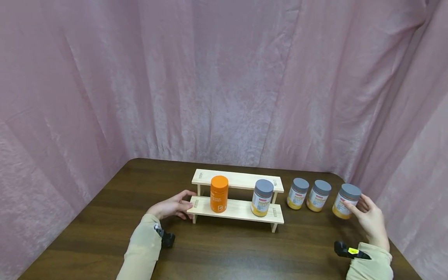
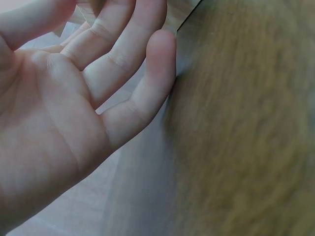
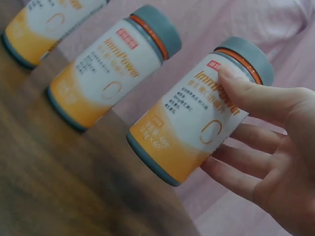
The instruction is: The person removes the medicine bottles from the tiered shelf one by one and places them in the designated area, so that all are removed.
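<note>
Brown tbl [image 1: 245, 252]; held btl [image 3: 194, 120], fine print [image 3: 181, 100] legible R-wrist only

A jar [image 3: 189, 120] with a grey lid, an orange ring beneath it, and a white label turning yellow-orange toward the bottom is gripped round its side, lid closed and uppermost, to the right of the rack [image 1: 239, 209]. The rack, pale wood, stands upright on its legs, its lower shelf before its higher.

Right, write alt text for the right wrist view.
A right hand grips a grey-lidded jar with a white and yellow label. Two similar jars stand at left on a wooden table, before a pink curtain.
</note>
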`<state>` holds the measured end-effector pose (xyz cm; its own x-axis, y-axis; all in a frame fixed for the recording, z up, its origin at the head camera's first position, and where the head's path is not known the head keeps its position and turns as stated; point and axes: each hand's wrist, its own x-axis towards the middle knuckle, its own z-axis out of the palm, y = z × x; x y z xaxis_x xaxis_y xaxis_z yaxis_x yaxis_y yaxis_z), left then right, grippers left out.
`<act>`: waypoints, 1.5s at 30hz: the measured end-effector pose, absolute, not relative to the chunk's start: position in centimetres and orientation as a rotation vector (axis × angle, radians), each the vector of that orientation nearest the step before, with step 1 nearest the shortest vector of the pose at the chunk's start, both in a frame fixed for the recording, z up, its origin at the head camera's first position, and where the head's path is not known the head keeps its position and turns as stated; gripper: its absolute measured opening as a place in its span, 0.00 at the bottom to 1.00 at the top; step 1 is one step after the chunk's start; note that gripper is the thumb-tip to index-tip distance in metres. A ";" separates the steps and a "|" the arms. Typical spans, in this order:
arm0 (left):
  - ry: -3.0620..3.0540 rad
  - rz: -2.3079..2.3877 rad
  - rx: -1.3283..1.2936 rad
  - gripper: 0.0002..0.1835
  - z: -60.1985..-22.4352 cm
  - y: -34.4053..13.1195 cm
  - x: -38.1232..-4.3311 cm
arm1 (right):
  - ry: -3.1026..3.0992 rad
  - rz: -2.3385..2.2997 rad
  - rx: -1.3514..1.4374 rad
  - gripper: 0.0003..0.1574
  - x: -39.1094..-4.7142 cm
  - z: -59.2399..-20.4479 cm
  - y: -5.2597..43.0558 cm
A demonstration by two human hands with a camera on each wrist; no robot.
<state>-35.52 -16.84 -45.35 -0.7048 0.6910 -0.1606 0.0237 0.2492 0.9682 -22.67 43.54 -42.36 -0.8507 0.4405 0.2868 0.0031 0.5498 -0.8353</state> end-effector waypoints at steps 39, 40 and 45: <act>1.980 1.467 0.654 0.31 -45.1 -16.8 -35.3 | -2.268 1.232 -0.672 0.46 -24.5 -44.6 42.5; 1.985 1.467 0.650 0.31 -45.1 -16.8 -35.2 | -2.264 1.233 -0.670 0.46 -24.5 -44.6 42.5; 1.985 1.469 0.652 0.31 -45.1 -16.8 -35.2 | -2.260 1.198 -0.671 0.44 -24.8 -44.7 42.4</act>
